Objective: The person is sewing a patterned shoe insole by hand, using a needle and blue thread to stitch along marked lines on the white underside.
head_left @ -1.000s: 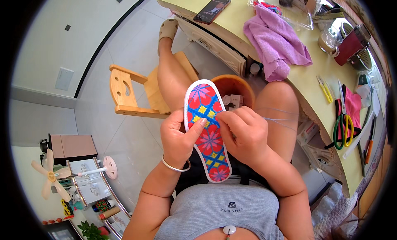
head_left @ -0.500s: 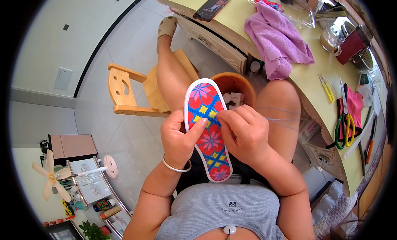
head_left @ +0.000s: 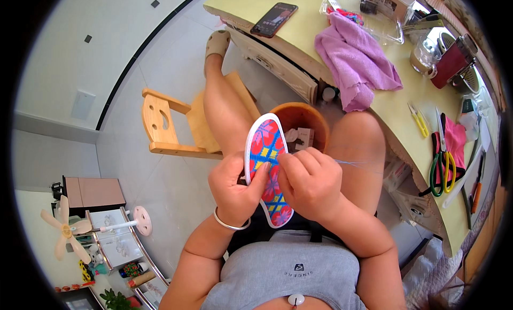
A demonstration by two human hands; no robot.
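A stitched insole [head_left: 265,132] with a white rim and a red, pink, blue and yellow pattern is held above my lap, tilted edge-on. My left hand [head_left: 234,186] is closed on its left edge, thumb lying across the patterned face. At the opposite edge, my right hand [head_left: 314,183] is closed in a pinch against the insole. Fine blue thread [head_left: 350,162] trails from that hand to the right over my thigh. Whether a needle is between the right fingertips is hidden.
On the yellow table to the right are a purple cloth [head_left: 355,61], a phone [head_left: 274,19], scissors [head_left: 439,165], yellow-handled snips [head_left: 419,121] and a glass cup [head_left: 425,57]. A wooden bucket [head_left: 315,113] stands between my knees; a small wooden chair [head_left: 176,123] is at left.
The insole has turned more edge-on, its top shifting slightly right and down. My right hand stays at its edge, and the thread loops over my thigh have drawn closer together.
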